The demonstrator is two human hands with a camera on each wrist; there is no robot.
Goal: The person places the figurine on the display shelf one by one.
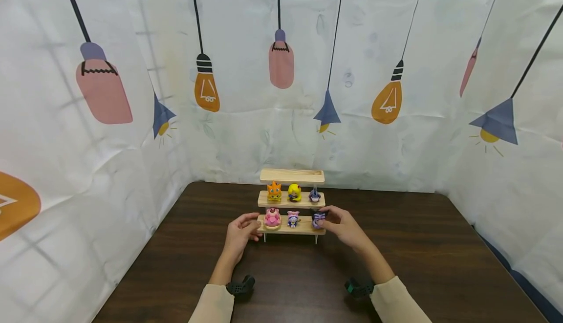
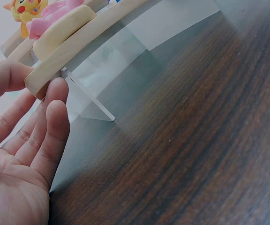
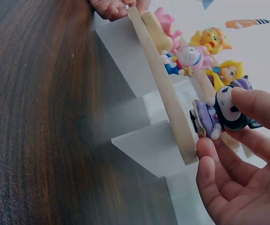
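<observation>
A three-tier display stand point(image 1: 292, 176) with pale wooden boards and clear side supports stands on the dark table. My left hand point(image 1: 239, 233) grips the left end of its bottom board point(image 2: 74, 47), with fingertips at and under that end. At the right end of the same tier, my right hand point(image 1: 346, 228) pinches a black-and-purple figurine point(image 3: 228, 107) between thumb and fingers. Whether the figurine's base touches the board cannot be told. A pink figurine point(image 1: 272, 218) and a small pink-and-blue figurine point(image 1: 292, 219) sit on that bottom board.
On the middle tier are an orange-yellow figurine point(image 1: 274, 192), a yellow-haired figurine point(image 1: 294, 193) and a dark purple figurine point(image 1: 314, 196). The top board bears nothing. White curtains point(image 1: 246, 132) printed with lamps surround the brown table point(image 1: 409, 245).
</observation>
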